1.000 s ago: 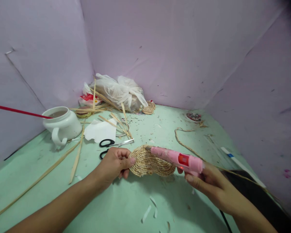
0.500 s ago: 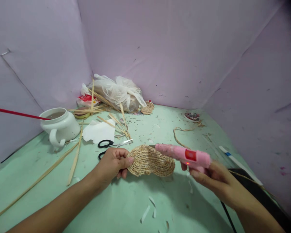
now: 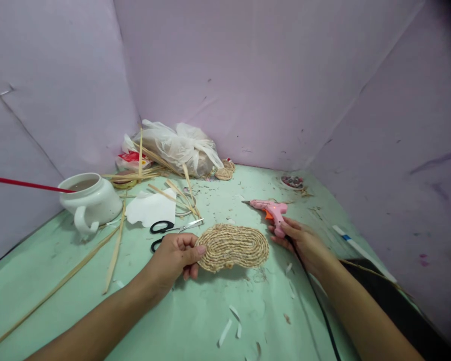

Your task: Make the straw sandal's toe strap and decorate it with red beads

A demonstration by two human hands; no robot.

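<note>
My left hand (image 3: 175, 258) pinches the left end of an oval woven straw mat (image 3: 233, 246) and holds it just above the green table (image 3: 195, 321). A pink glue gun (image 3: 269, 208) lies on the table beyond the mat, nozzle pointing left. My right hand (image 3: 300, 240) rests at the gun's handle, fingers curled around its base. The gun's black cord (image 3: 311, 296) runs back along my right arm.
Black-handled scissors (image 3: 165, 229) lie left of the mat. A white pot (image 3: 90, 200) with a red stick stands at the far left. Straw strips (image 3: 173, 188), white paper (image 3: 152, 208) and a plastic bag (image 3: 176, 145) fill the back corner. Lilac walls enclose the table.
My right hand has carried the glue gun away from above the mat and set it down on the table behind it. The left hand kept the mat in place.
</note>
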